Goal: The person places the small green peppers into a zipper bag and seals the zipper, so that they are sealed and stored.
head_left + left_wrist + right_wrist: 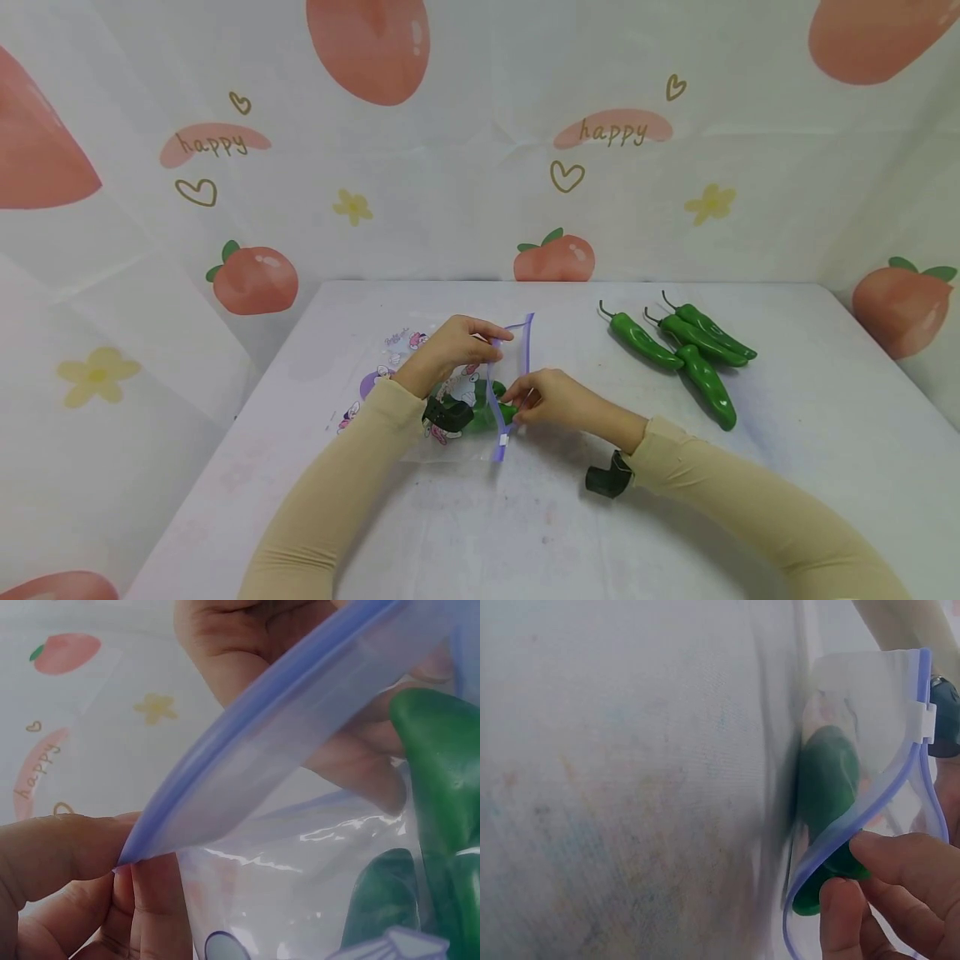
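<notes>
Over the bench [450, 533], the left hand [455, 348] pinches a clear bag [460, 387]; the right hand [557, 400] seems to pinch a green pepper [509, 413].

Muted, even light; soft shadow below the right hand [557, 397]; white glare on the bag [270, 860] beside the left hand [82, 859]; wrist views dimmer, the table [630, 787] near the right hand hazy.

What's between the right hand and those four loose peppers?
Only bare table shows between the right hand and the loose peppers in the head view.
</notes>
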Available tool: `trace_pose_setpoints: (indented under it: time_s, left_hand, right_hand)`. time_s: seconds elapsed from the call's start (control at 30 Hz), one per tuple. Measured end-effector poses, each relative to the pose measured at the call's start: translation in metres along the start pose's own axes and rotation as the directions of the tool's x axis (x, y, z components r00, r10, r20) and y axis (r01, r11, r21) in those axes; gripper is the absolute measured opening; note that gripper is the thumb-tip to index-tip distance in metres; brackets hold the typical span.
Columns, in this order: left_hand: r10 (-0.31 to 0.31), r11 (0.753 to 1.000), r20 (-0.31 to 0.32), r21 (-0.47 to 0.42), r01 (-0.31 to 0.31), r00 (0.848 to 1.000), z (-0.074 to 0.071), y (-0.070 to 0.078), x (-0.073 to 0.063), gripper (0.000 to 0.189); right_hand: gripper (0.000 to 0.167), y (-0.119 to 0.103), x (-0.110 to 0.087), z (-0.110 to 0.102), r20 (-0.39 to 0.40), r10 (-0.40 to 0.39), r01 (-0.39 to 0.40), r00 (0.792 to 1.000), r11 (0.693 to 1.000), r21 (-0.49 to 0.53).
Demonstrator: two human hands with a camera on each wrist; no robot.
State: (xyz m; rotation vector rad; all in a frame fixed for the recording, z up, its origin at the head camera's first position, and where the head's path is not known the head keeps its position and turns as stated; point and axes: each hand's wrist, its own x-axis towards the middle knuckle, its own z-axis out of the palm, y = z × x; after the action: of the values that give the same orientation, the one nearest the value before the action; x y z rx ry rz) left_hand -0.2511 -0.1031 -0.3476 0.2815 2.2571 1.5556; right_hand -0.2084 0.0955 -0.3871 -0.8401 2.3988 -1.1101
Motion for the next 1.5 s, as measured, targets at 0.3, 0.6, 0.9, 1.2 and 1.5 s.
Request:
trace_pose_setpoints:
  time_s: [0.3, 0.6, 0.9, 1.2, 1.5]
  left_hand:
    - [0.003, 1.000, 0.001, -0.008, -0.003, 1.000, 0.000, 0.000, 0.001, 0.037]
    - [0.013, 1.000, 0.000, 0.002, -0.013, 1.000, 0.000, 0.000, 0.002, 0.036]
    - [0.007, 1.000, -0.004, 0.001, -0.007, 1.000, 0.001, 0.000, 0.001, 0.037]
    - [0.006, 1.000, -0.003, 0.001, -0.006, 1.000, 0.001, -0.001, 0.000, 0.037]
    - [-0.010, 1.000, -0.008, -0.011, 0.010, 1.000, 0.001, -0.001, -0.001, 0.033]
  right_hand:
    - [0.025, 0.001, -0.001, -0.005, -0.030, -0.015, 0.016, 0.999, 1.000, 0.007]
    - [0.025, -0.004, -0.006, -0.016, -0.048, -0.002, 0.003, 0.999, 1.000, 0.018]
    - [0.026, -0.003, -0.014, -0.025, -0.068, -0.017, 0.018, 0.998, 1.000, 0.018]
    - [0.030, -0.008, -0.030, -0.038, -0.120, -0.015, 0.020, 0.993, 0.999, 0.043]
    - [0.044, -0.002, -0.047, -0.056, -0.217, -0.034, 0.044, 0.976, 0.998, 0.043]
